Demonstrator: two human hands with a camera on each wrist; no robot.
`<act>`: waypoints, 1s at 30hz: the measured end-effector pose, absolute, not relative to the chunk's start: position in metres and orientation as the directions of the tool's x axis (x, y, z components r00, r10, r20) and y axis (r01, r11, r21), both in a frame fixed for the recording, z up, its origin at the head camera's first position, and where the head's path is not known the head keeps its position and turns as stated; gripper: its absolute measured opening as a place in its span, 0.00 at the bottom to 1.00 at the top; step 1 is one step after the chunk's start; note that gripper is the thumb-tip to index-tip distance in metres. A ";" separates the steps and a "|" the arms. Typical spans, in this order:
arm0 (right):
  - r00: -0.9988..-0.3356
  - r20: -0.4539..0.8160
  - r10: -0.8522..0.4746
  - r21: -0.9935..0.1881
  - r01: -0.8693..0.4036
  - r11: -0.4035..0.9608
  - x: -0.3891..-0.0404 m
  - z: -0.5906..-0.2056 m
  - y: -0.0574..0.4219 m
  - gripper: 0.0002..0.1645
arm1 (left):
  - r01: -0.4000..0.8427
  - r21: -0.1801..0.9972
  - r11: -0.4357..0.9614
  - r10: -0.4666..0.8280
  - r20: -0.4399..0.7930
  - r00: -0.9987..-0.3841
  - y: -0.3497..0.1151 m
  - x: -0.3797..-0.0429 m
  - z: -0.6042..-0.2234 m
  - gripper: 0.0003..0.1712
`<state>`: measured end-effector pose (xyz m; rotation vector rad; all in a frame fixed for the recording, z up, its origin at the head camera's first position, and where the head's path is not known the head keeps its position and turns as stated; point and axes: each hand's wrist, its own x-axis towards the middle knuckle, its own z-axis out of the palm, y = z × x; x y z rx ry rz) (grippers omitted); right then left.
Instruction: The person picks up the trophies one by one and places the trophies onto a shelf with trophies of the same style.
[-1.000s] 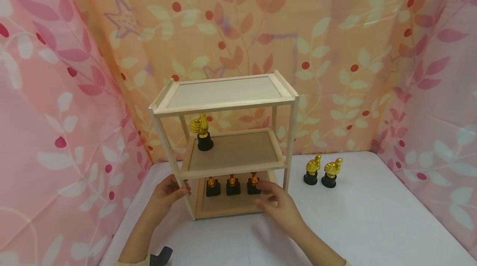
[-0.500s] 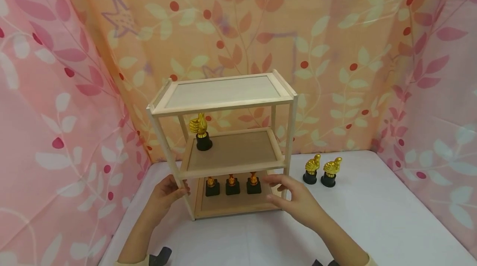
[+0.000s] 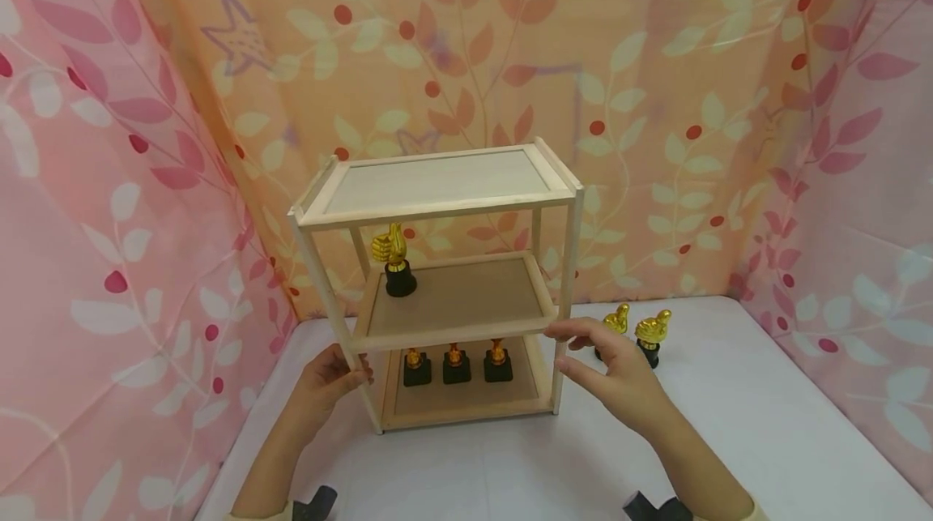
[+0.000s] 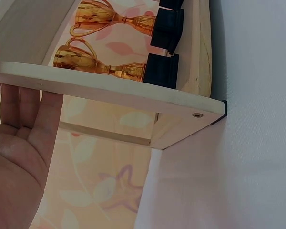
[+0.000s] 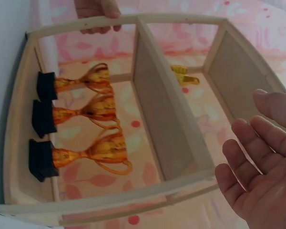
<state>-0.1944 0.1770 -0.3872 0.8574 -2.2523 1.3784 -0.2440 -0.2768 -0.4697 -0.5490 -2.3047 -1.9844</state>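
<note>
We see the left hand (image 3: 325,383) grip the rack (image 3: 437,212) (three cups (image 5: 101,113) line its bottom) and the relaxed right hand (image 3: 621,375) hold nothing, apparently between placements, the next move likely calling for the two thumb trophies (image 3: 652,330) on the table (image 3: 773,424).

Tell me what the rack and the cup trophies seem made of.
Rack: probably wood, matte and pale, with faint grain-like marks. Cup trophies: shiny gold-orange, perhaps metallized plastic or metal; bright reflections suit either. Their black bases: maybe plastic, given smooth, crisp faces.
</note>
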 end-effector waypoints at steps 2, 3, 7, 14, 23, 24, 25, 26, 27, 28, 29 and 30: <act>-0.734 0.616 -0.288 -0.655 -0.680 0.330 -0.194 -0.384 0.184 0.25 | 0.302 0.947 0.110 0.238 0.270 -0.933 -0.276 -0.244 -0.470 0.15; -0.726 0.629 -0.277 -0.649 -0.687 0.326 -0.195 -0.382 0.188 0.26 | 0.306 0.946 0.105 0.240 0.274 -0.931 -0.276 -0.244 -0.470 0.15; -0.701 0.677 -0.224 -0.623 -0.708 0.331 -0.195 -0.375 0.202 0.28 | 0.319 0.943 0.090 0.244 0.290 -0.925 -0.276 -0.245 -0.470 0.14; -0.706 0.694 -0.143 -0.610 -0.682 0.404 -0.196 -0.366 0.223 0.28 | 0.326 0.941 0.087 0.238 0.298 -0.924 -0.277 -0.245 -0.470 0.15; -0.713 0.698 -0.057 -0.613 -0.637 0.468 -0.202 -0.363 0.258 0.29 | 0.327 0.941 0.092 0.239 0.298 -0.924 -0.277 -0.244 -0.470 0.14; -0.715 0.697 -0.050 -0.611 -0.629 0.480 -0.204 -0.363 0.263 0.29 | 0.326 0.941 0.090 0.239 0.297 -0.924 -0.277 -0.245 -0.470 0.14; -0.720 0.693 -0.040 -0.612 -0.616 0.496 -0.206 -0.365 0.267 0.28 | 0.325 0.942 0.089 0.238 0.297 -0.925 -0.277 -0.245 -0.469 0.14; -0.726 0.687 -0.030 -0.615 -0.604 0.507 -0.208 -0.366 0.271 0.28 | 0.324 0.942 0.092 0.238 0.295 -0.925 -0.277 -0.245 -0.469 0.14; -0.733 0.680 -0.019 -0.622 -0.590 0.515 -0.210 -0.368 0.275 0.27 | 0.322 0.942 0.094 0.238 0.293 -0.926 -0.277 -0.245 -0.469 0.14; -0.740 0.672 -0.008 -0.630 -0.578 0.519 -0.213 -0.370 0.280 0.27 | 0.318 0.943 0.098 0.239 0.288 -0.927 -0.277 -0.245 -0.469 0.14; -0.747 0.665 0.002 -0.638 -0.566 0.522 -0.215 -0.373 0.284 0.26 | 0.310 0.945 0.103 0.236 0.280 -0.931 -0.277 -0.245 -0.469 0.15; -0.755 0.656 0.013 -0.646 -0.553 0.527 -0.218 -0.375 0.288 0.26 | 0.306 0.946 0.109 0.237 0.274 -0.932 -0.277 -0.245 -0.469 0.15</act>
